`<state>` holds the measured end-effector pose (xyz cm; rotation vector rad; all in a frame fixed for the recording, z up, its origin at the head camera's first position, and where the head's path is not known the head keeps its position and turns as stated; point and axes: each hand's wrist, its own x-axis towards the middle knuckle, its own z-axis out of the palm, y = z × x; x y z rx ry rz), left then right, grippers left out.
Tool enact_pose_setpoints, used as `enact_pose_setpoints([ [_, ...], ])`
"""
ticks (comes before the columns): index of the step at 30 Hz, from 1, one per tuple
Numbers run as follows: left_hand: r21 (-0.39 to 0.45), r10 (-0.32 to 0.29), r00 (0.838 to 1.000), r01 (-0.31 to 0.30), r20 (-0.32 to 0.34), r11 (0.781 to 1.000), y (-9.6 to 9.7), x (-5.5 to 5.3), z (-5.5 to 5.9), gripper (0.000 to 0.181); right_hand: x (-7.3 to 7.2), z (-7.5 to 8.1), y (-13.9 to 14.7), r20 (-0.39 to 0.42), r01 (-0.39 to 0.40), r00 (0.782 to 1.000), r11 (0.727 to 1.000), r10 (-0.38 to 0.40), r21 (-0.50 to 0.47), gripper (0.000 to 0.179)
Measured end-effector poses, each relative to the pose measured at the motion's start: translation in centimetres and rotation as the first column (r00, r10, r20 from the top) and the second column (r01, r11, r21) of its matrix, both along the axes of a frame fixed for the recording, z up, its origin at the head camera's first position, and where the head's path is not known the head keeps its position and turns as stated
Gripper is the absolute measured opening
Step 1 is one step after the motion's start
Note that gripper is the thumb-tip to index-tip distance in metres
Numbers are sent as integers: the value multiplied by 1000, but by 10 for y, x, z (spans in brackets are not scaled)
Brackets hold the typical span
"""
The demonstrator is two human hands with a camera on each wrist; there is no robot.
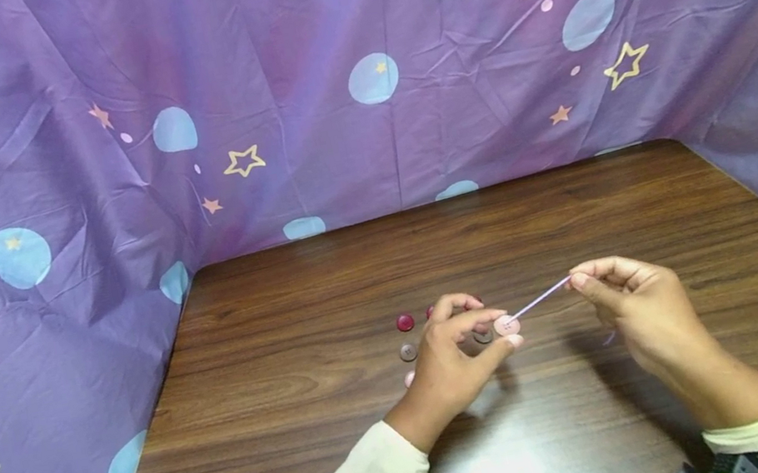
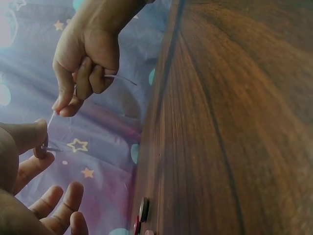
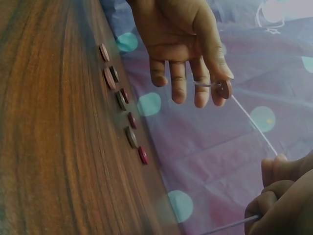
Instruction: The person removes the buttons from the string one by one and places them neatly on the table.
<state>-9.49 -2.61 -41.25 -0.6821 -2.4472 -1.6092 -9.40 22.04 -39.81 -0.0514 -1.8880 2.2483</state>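
Between thumb and index finger, my left hand (image 1: 449,355) pinches a pink button (image 1: 507,325) by its edge, above the table. A thin lilac cord (image 1: 540,298) runs through the button. My right hand (image 1: 638,305) pinches the cord between thumb and index finger, up and to the right of the button, and the stretch between the hands is straight. In the right wrist view a short cord end (image 3: 203,84) sticks out behind the button (image 3: 224,89). More cord (image 2: 122,78) trails from under the curled fingers of the right hand in the left wrist view.
Several loose buttons lie in rows on the brown wooden table (image 1: 271,315), partly behind my left hand: a dark red button (image 1: 405,322), a grey-brown button (image 1: 409,352) and a pink one (image 1: 409,379) among them. A purple patterned cloth (image 1: 285,50) hangs around the table's back and sides.
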Motion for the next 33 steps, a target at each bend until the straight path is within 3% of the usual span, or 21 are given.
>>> enact_pose_setpoints([
  [10, 20, -12, 1000, 12, -9, 1000, -3, 0, -2, 29, 0, 1, 5, 35, 21, 999, 1000, -20, -21, 19],
  [33, 31, -55, 998, 55, -6, 998, -19, 1, -12, 33, -2, 3, 3, -37, 162, 984, 967, -172, -196, 20],
])
